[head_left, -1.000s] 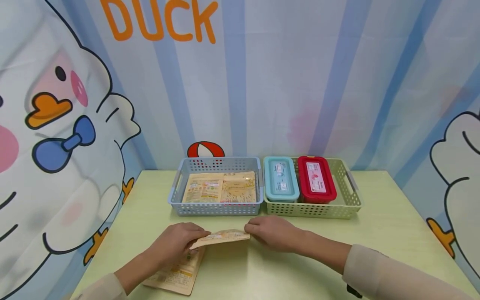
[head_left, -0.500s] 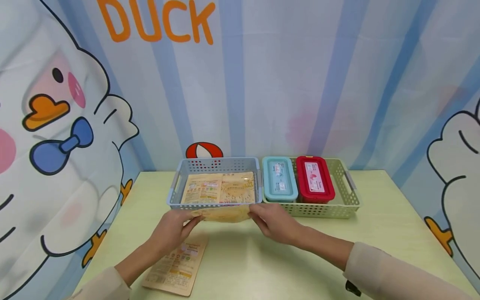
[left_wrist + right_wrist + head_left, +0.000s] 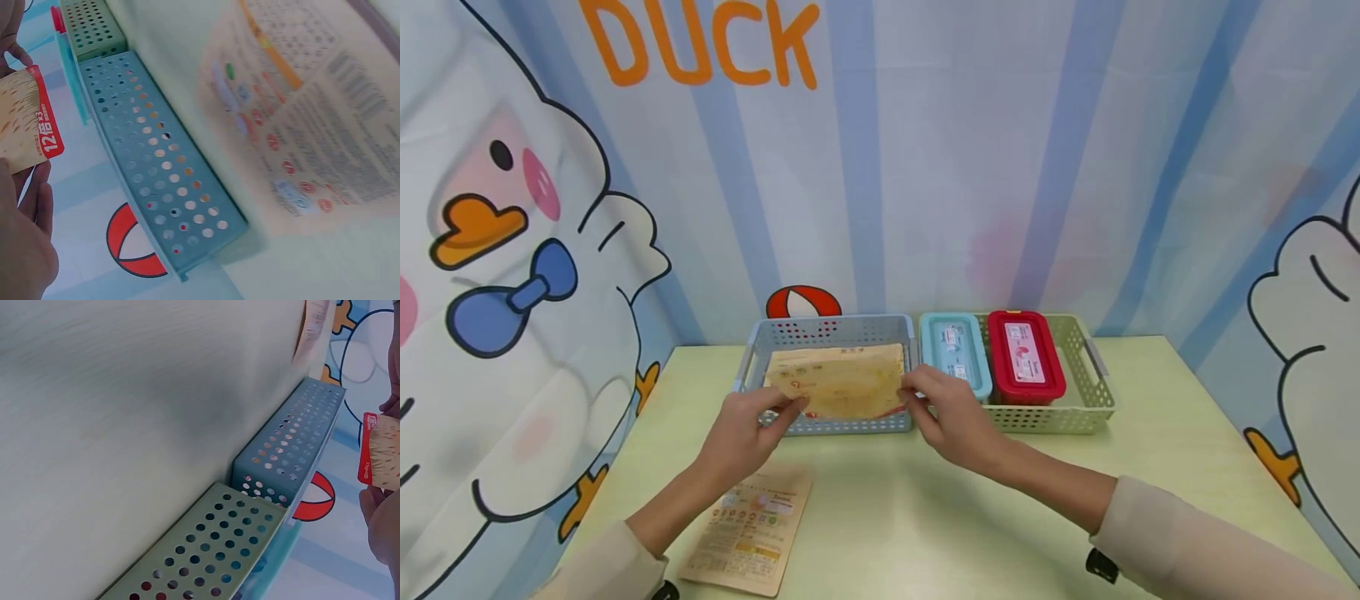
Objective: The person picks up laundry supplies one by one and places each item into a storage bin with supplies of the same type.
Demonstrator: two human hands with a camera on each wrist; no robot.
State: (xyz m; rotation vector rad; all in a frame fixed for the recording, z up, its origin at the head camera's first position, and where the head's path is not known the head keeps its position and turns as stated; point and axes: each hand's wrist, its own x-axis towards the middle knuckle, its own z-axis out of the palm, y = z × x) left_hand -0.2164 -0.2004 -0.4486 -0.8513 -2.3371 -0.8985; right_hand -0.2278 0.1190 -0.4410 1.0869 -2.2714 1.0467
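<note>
Between both hands a flat beige packet [image 3: 850,390] is stretched out, tilted above the front of the blue basket [image 3: 831,329]. My left hand [image 3: 741,429] pinches its left end with thumb and fingers; my right hand [image 3: 955,417] pinches the right end. A red printed strip along the packet's edge shows in the left wrist view [image 3: 49,128]. Similar packets lie inside the basket, mostly hidden behind the held one. Another beige packet [image 3: 752,533], printed side up, lies on the table below my left forearm.
Right beside the blue basket stands a green basket [image 3: 1052,421]. In it are a light-blue lidded box [image 3: 953,346] and a red lidded box [image 3: 1026,358]. A duck-printed curtain [image 3: 940,167] hangs behind the pale green table [image 3: 910,517].
Both hands have raised the packet and moved it away from me, from above the table to over the blue basket. Its broad face now shows. The packet on the table stays put.
</note>
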